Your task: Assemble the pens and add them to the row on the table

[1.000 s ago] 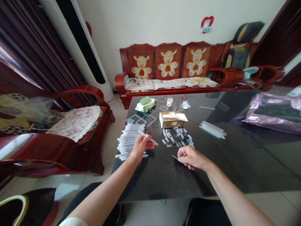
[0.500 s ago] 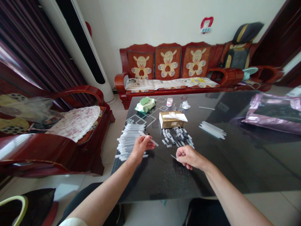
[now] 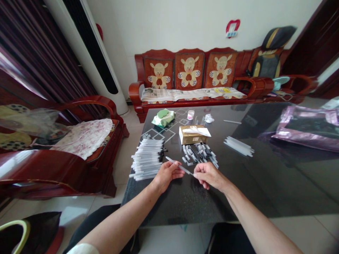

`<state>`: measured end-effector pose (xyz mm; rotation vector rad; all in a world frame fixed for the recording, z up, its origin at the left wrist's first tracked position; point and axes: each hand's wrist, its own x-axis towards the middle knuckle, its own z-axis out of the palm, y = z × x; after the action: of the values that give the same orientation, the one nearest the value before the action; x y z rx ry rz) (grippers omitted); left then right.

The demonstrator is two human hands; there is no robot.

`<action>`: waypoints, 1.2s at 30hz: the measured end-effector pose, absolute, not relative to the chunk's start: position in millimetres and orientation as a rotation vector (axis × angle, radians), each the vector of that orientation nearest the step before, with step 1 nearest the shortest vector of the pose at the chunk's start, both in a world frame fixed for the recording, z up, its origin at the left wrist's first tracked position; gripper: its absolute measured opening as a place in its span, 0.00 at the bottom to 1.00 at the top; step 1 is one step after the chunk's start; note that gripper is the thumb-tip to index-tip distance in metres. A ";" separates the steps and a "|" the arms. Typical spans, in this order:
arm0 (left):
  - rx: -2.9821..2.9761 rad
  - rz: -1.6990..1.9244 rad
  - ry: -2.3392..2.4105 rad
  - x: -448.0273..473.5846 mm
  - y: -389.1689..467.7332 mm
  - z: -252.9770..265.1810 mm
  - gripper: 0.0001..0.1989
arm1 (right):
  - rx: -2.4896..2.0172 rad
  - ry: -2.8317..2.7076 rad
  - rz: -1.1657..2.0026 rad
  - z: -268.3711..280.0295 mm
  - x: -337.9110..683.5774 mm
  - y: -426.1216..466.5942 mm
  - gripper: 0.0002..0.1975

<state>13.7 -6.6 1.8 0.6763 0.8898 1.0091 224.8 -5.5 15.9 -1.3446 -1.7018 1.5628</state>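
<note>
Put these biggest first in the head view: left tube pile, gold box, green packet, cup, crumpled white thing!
1. left tube pile
2. gold box
3. green packet
4. cup and crumpled white thing: too alike to rank

Soft daylight is admitted beside the purple curtain (image 3: 50, 53) at left. Glare is cast off the polished wooden armrest (image 3: 37, 169), and pale reflections are shown by the glossy black desk (image 3: 265, 183). Toward the edges, shapes are stretched and blurred.
</note>
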 end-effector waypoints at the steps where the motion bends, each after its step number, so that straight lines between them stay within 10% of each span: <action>1: 0.657 1.000 0.879 14.2 -7.2 2.8 0.09 | -1.327 -1.692 1.563 15.7 223.5 -5.6 0.10; 36: 0.489 1.119 0.861 12.1 -5.5 5.9 0.06 | -1.057 -1.147 1.716 10.7 206.8 -7.2 0.14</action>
<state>12.1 -5.5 5.9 0.4893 0.8610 1.1194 206.8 -7.2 10.7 -1.0572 -1.1472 1.7165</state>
